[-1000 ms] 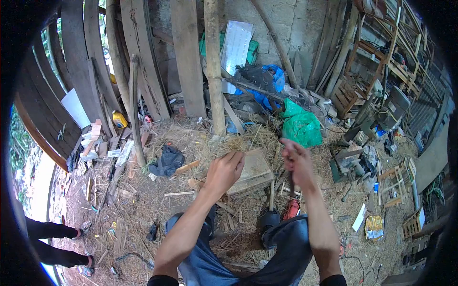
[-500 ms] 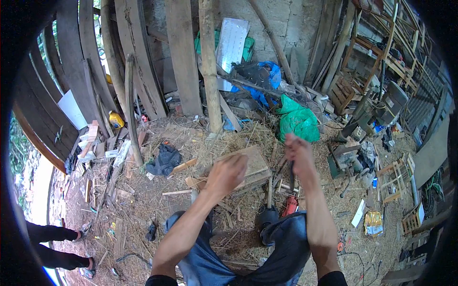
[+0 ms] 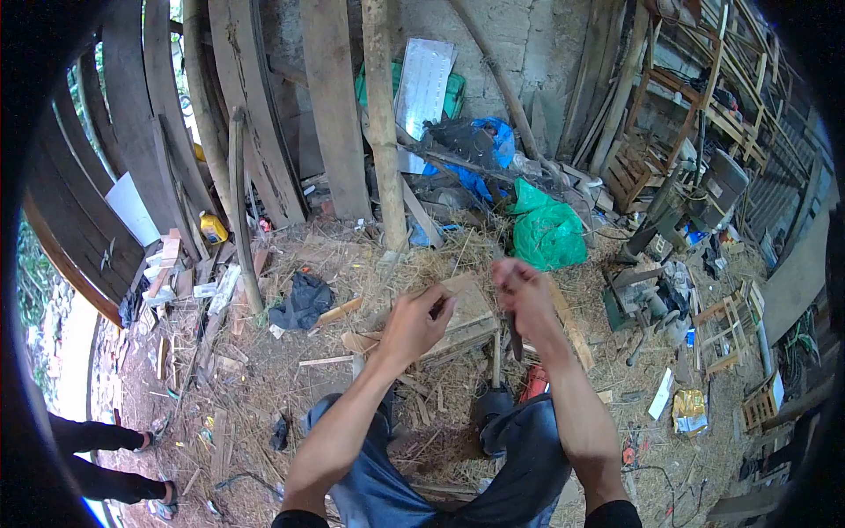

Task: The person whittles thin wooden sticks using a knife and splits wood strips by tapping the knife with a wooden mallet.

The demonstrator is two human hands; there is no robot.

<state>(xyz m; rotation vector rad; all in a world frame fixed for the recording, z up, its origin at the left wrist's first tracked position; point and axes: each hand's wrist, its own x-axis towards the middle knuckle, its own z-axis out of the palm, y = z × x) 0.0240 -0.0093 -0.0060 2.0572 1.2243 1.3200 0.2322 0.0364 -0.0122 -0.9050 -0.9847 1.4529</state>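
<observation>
My left hand [image 3: 417, 322] is raised over the near left side of a wooden block [image 3: 473, 304], thumb and fingers curled together. Whatever may be in that grip is too small to make out. My right hand [image 3: 525, 301] is closed above the block's right side. A dark, narrow, blade-like tool [image 3: 517, 344] points down from it; the tool's upper part is hidden by the fingers. Just below, near my right knee, a red object [image 3: 536, 382] lies partly covered. An upright wooden handle [image 3: 496, 356] with a dark head [image 3: 494, 403] stands between my legs.
Straw and wood scraps cover the ground. A green plastic bag [image 3: 547, 233] lies ahead, a black bag [image 3: 304, 300] to the left. A wooden post [image 3: 379, 132] rises in front. At far left show another person's legs [image 3: 106, 453]. Metal machinery [image 3: 647, 295] stands right.
My right hand has shifted left and slightly down, closer to my left hand, with the dark tool. My left hand has turned a little, showing a gap between thumb and fingers.
</observation>
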